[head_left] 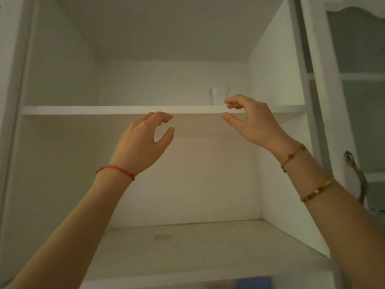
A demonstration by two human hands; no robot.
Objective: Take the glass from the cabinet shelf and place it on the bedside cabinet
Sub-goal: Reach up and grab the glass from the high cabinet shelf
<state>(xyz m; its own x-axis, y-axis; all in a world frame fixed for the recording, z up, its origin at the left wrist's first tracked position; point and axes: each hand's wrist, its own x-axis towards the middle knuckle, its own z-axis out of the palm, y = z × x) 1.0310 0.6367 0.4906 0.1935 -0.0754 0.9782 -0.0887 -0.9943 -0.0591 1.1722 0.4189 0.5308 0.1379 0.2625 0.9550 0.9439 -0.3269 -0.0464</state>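
One glass (219,95) on shelf (116,110), two empty hands

Dim, warm-tinted view into a white cabinet, soft throughout.

Light falls brightest on the front edge of the upper shelf (125,110) and the cabinet's right wall (275,80); the underside of the top and the left wall sit in grey shadow. The picture is slightly blurred, the clear glass (218,95) faint, and straight lines bow at the edges.
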